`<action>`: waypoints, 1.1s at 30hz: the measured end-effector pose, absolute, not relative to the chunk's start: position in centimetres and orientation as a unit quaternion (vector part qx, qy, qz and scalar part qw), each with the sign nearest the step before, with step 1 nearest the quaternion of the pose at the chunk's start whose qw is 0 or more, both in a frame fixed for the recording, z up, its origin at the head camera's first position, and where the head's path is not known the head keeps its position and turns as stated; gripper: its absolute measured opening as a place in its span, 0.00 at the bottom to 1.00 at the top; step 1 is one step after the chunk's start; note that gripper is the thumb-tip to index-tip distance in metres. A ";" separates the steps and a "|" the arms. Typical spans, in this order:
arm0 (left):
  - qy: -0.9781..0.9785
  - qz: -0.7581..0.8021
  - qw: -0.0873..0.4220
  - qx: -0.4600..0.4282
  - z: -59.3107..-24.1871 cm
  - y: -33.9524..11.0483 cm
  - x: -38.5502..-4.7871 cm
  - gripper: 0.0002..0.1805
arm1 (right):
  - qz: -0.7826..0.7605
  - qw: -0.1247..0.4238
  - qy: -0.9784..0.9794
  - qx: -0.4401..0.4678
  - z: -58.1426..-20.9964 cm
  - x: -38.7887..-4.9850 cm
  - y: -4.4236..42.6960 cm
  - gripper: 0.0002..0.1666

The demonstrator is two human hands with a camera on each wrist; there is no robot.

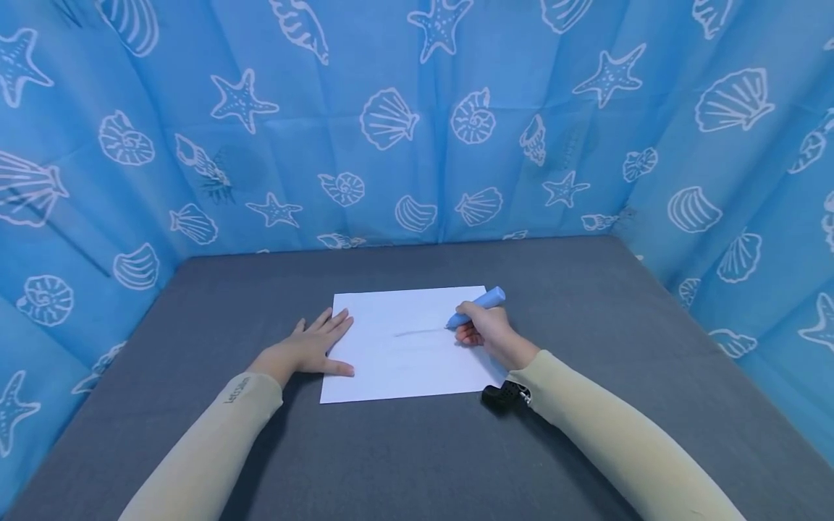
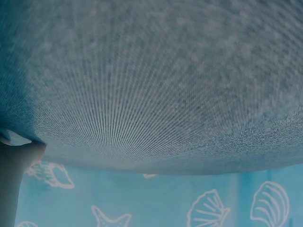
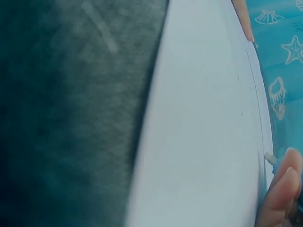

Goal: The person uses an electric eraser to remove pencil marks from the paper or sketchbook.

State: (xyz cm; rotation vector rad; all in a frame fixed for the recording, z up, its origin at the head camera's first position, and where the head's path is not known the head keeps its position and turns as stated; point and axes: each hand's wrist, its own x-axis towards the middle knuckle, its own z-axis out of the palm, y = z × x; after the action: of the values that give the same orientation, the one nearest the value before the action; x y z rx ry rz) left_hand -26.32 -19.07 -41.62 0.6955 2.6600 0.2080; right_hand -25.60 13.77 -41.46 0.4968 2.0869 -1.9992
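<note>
A white sheet of paper (image 1: 391, 376) lies on the grey-covered table. My right hand (image 1: 490, 331) grips a thick light-blue marker (image 1: 489, 297), its tip at the right end of a faint, nearly level line (image 1: 417, 333) on the sheet. In the right wrist view the marker's pale tip (image 3: 270, 159) meets the paper beside curled fingers (image 3: 284, 189). My left hand (image 1: 313, 349) rests with spread fingers on the paper's left edge. In the left wrist view only a small part of that hand (image 2: 23, 156) shows at the left border.
Grey cloth (image 1: 404, 463) covers the table around the sheet. A blue curtain (image 1: 391, 181) with white shells and starfish hangs behind and along both sides. A black wrist device (image 1: 500, 398) sits under the right forearm, by the paper's lower right corner.
</note>
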 end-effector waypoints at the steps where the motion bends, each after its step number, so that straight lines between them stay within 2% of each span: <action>1: 0.947 0.074 0.191 0.248 -41.6 -19.1 -26.3 0.61 | -0.676 0.106 0.710 0.166 -41.5 -25.6 13.8 0.16; 33: 0.947 0.067 0.189 0.250 -41.6 -19.3 -26.3 0.61 | -0.675 0.116 0.713 0.150 -41.2 -25.5 13.3 0.17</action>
State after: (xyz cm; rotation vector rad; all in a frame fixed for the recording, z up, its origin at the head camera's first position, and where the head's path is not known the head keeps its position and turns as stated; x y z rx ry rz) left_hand -26.32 -19.34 -41.65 0.7043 2.6639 0.1898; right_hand -25.45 13.33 -41.19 0.4379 2.0880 -1.9778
